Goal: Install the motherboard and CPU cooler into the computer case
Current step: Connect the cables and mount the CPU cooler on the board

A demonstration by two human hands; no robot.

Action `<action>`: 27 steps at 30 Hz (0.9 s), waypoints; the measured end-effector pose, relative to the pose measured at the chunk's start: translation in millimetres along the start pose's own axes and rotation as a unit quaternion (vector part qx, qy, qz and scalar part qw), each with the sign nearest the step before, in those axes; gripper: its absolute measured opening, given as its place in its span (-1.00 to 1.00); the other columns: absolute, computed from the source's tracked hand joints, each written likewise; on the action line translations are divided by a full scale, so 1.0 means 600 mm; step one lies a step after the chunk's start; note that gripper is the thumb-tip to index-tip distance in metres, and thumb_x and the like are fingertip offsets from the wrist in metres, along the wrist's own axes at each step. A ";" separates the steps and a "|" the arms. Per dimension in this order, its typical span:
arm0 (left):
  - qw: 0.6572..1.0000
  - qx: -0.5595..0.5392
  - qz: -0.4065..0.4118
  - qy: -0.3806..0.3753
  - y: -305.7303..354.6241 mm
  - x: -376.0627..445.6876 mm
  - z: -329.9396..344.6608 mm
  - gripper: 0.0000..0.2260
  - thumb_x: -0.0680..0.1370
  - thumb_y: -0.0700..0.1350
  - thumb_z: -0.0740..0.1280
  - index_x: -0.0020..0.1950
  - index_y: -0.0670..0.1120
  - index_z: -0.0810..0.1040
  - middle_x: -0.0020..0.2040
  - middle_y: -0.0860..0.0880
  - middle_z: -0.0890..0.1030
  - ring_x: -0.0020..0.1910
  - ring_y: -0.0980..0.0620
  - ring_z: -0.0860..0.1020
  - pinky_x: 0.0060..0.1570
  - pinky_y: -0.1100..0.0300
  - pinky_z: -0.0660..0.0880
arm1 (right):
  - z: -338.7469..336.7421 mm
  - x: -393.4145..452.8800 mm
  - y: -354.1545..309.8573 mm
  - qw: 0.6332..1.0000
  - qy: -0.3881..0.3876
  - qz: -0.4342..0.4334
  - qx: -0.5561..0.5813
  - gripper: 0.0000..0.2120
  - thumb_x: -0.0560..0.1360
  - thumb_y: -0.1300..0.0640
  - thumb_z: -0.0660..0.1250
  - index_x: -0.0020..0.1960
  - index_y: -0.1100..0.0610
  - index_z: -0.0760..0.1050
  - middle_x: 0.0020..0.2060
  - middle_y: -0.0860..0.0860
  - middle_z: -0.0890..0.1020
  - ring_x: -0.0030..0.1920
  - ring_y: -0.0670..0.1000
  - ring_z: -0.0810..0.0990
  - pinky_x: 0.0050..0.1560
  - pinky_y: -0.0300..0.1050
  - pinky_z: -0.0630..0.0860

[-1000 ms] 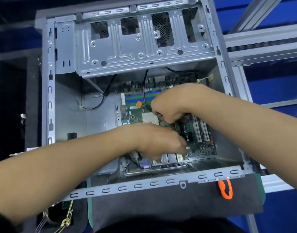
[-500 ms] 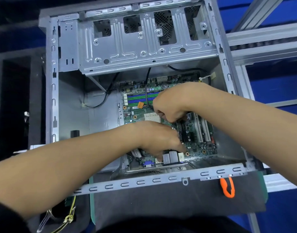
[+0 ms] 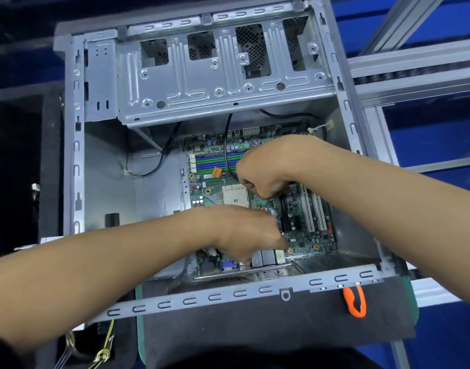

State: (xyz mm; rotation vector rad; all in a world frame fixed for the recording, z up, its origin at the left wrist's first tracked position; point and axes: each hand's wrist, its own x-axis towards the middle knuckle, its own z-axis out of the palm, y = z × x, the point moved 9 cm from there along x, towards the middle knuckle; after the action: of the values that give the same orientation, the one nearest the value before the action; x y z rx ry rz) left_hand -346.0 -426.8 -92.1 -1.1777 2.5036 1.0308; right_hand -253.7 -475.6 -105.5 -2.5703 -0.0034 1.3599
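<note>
Inside the open computer case [image 3: 76,161], lying on its side, the motherboard [image 3: 215,187] sits flat on the case floor, in the right-hand part of the bay. Its near edge with the rear ports meets the case's near wall; its far edge lies just under the drive cage [image 3: 223,83]. Left of the board a bare stretch of grey case floor [image 3: 108,187] runs to the left wall, with a thin black cable looping over it. To the right, the board's edge comes close to the right wall, little room there.

Left hand [image 3: 247,235]: reaches in from the near-left, fingers curled down onto the board near the port blocks; whether they pinch anything, cannot tell. Right hand [image 3: 266,171]: comes in from the right, above the middle of the board, fingers curled into a tight fist just right of the CPU socket [image 3: 235,195]; what it holds, if anything, is hidden under the knuckles. The two hands are near but apart.

No cooler on the socket. A black cable [image 3: 227,145] drops from the cage across the memory slots. An orange loop [image 3: 355,302] lies on the dark mat [image 3: 255,328] just outside the near rail.
</note>
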 end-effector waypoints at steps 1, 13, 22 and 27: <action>1.000 -0.005 -0.004 0.004 0.000 -0.001 0.000 -0.68 0.34 -0.36 0.35 0.07 -0.22 0.47 -0.44 0.04 0.25 -0.47 0.07 0.25 -0.46 0.14 0.22 | 0.000 0.000 -0.001 1.000 0.000 0.000 -0.002 -0.89 0.37 0.38 0.27 -0.22 0.21 0.51 -0.22 0.15 0.67 -0.15 0.20 0.68 -0.15 0.11 0.65; 0.950 -0.276 -0.141 -0.030 -0.053 -0.024 0.002 -0.69 0.47 -0.27 0.36 0.19 -0.08 0.57 -0.16 0.02 0.68 -0.39 0.37 0.49 -0.38 0.45 0.41 | -0.007 -0.004 0.003 1.000 0.015 0.015 -0.013 -0.88 0.41 0.34 0.31 -0.25 0.16 0.47 -0.31 0.09 0.59 -0.37 0.07 0.47 -0.43 -0.17 0.40; 0.907 -0.381 -0.149 -0.103 -0.057 -0.036 0.020 -0.54 0.44 -0.32 0.40 0.34 -0.16 0.48 -0.06 0.00 0.67 -0.21 0.30 0.60 -0.03 0.35 0.54 | -0.004 -0.012 0.012 0.999 -0.007 0.048 0.002 -0.79 0.42 0.35 0.33 0.04 0.30 0.59 -0.20 0.14 0.65 -0.41 0.03 0.50 -0.55 -0.25 0.38; 0.893 -0.409 -0.143 -0.124 -0.057 -0.036 0.026 -0.57 0.46 -0.38 0.37 0.32 -0.25 0.47 -0.02 -0.11 0.68 -0.10 0.17 0.63 -0.04 0.35 0.55 | 0.003 -0.011 0.021 0.996 -0.032 0.049 0.065 -0.83 0.44 0.41 0.28 0.02 0.33 0.53 -0.04 0.28 0.65 -0.46 0.06 0.54 -0.59 -0.29 0.42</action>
State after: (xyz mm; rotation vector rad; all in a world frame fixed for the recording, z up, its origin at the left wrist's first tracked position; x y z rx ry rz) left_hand -308.2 -418.9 -111.9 -1.4110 1.6275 2.0730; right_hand -260.4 -488.3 -103.8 -2.4487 0.1971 1.4256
